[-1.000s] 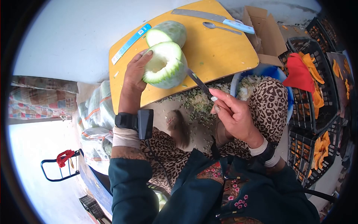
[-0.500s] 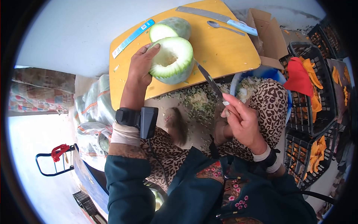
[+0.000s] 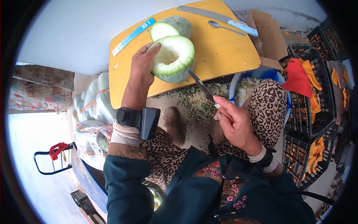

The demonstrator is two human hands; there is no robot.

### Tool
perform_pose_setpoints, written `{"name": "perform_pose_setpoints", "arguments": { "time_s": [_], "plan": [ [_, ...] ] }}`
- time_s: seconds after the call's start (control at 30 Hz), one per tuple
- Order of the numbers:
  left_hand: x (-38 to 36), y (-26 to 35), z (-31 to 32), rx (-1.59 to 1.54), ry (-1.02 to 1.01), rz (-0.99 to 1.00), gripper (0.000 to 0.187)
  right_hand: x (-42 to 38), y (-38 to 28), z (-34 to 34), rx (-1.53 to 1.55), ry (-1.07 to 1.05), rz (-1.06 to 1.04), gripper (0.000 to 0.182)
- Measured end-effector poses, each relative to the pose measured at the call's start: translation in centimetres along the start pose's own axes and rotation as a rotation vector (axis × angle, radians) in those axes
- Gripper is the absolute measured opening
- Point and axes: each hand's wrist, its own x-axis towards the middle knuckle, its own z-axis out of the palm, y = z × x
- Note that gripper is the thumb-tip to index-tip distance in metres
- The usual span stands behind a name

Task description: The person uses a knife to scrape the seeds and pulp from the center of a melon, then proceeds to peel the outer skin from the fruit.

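Observation:
My left hand (image 3: 143,61) grips the rim of a hollowed winter melon half (image 3: 178,59), its thumb over the cut edge. The melon's pale opening faces up and toward me, with scalloped cuts along the green rim. In my right hand (image 3: 238,121) is a knife (image 3: 201,85), its narrow dark blade touching or close to the melon's lower right side. Just behind lies another winter melon piece (image 3: 181,25), its white cut face turned left. Both pieces rest on the yellow table (image 3: 220,52).
On the table lie a large knife (image 3: 209,14), a spoon (image 3: 225,28) and a blue-white packaging strip (image 3: 134,36). A cardboard box (image 3: 274,41) and a blue-white basin (image 3: 233,87) of scraps stand right. Black crates (image 3: 309,127) hold orange strips. Peelings (image 3: 201,99) litter the floor.
The knife and my right hand have shifted left, bringing the blade lower along the melon's right side. My left hand still holds the melon, which has turned slightly.

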Motion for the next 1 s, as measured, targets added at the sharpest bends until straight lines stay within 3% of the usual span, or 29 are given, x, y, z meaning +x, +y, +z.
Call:
{"name": "perform_pose_setpoints", "arguments": {
  "time_s": [0.3, 0.63, 0.73, 1.0],
  "plan": [
    [-0.9, 0.4, 0.7, 0.078, 0.058, 0.003, 0.035, -1.1, 0.8, -1.2, 0.004, 0.040, -0.029, 0.047],
    [-4.7, 0.7, 1.3, 0.111, 0.013, -0.085, 0.066, 0.6, 1.6, 0.0, 0.040, 0.137, 0.071, 0.046],
    [-5.3, -0.8, 1.3, 0.145, 0.115, -0.131, 0.068, 1.3, 2.2, 1.0, 0.079, 0.188, 0.077, 0.045],
    [-7.0, -1.1, 2.7, 0.262, 0.047, -0.053, 0.068, 1.5, 2.3, 1.2, 0.084, 0.111, 0.082, 0.047]
  ]
}}
